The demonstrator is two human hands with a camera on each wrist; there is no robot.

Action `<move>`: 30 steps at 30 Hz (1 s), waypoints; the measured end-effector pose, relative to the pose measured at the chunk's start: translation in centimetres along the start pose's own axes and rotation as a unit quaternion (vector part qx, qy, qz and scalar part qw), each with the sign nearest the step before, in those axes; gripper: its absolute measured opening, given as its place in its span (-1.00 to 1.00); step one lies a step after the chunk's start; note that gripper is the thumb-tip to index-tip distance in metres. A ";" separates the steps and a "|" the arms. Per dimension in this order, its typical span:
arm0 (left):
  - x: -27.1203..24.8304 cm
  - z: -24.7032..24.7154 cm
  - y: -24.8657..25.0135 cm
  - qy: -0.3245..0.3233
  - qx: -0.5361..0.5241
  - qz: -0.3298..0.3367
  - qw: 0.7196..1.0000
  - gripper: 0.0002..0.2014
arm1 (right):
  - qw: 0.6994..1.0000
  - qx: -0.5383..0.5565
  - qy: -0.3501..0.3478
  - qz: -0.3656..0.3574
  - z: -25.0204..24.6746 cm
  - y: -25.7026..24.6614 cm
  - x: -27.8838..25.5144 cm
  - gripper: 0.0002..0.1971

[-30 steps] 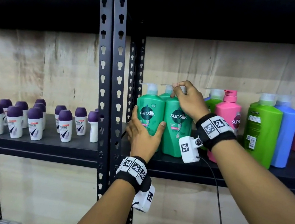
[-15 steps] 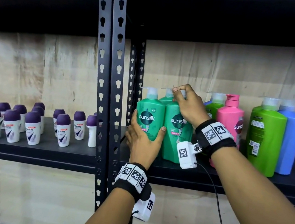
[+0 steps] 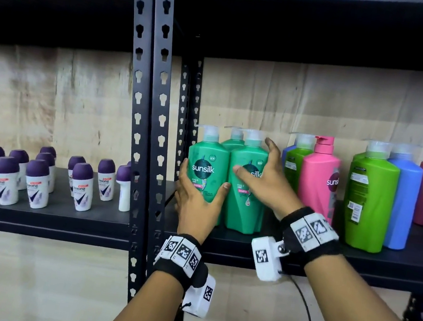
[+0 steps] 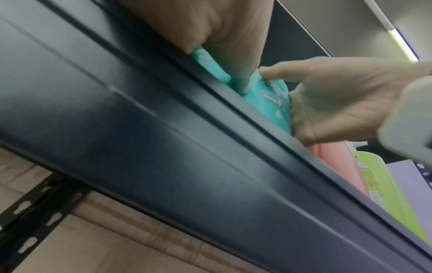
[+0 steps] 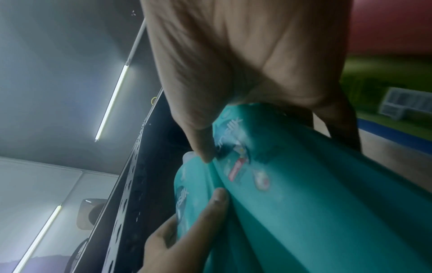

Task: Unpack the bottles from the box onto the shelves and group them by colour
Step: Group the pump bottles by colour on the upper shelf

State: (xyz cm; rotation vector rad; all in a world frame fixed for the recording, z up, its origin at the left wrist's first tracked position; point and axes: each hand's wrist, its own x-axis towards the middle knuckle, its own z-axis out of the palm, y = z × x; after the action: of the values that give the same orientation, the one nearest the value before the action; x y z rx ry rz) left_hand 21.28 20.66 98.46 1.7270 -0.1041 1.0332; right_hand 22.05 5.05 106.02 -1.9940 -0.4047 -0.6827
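1. Since a second ago the right hand point(image 3: 266, 181) has come down from the pump top to the body of the right teal-green plastic pump bottle point(image 3: 241, 211), thumb across the label and fingers wide around its side.
2. Lower, the left hand point(image 3: 196, 208) cups the left teal-green plastic pump bottle point(image 3: 206, 156), with thumb and fingers around it.
3. Both bottles stand upright and touching on the black metal shelf point(image 3: 356, 261).

post point(image 3: 155, 122) blocks left, pink bottle point(image 3: 317, 184) right
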 end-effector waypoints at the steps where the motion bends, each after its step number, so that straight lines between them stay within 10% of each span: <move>1: 0.0 0.0 0.1 0.001 -0.005 -0.003 1.000 -0.02 | 1.000 0.013 -0.013 0.014 0.1 0.6 -0.8 0.08; 21: 0.3 -0.3 0.4 0.012 0.034 -0.112 0.993 0.01 | 0.968 0.172 -0.061 0.171 5.2 2.9 3.9 -0.25; 30: 0.2 -0.3 0.4 0.012 0.043 -0.108 0.993 0.00 | 0.966 0.186 -0.032 0.179 6.0 2.9 5.4 -0.11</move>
State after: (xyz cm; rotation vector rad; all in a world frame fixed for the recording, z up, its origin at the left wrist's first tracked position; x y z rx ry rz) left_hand 21.00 20.80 98.93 1.7591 0.1421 0.9079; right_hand 29.65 8.89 105.04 -1.6722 -0.1826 -0.2889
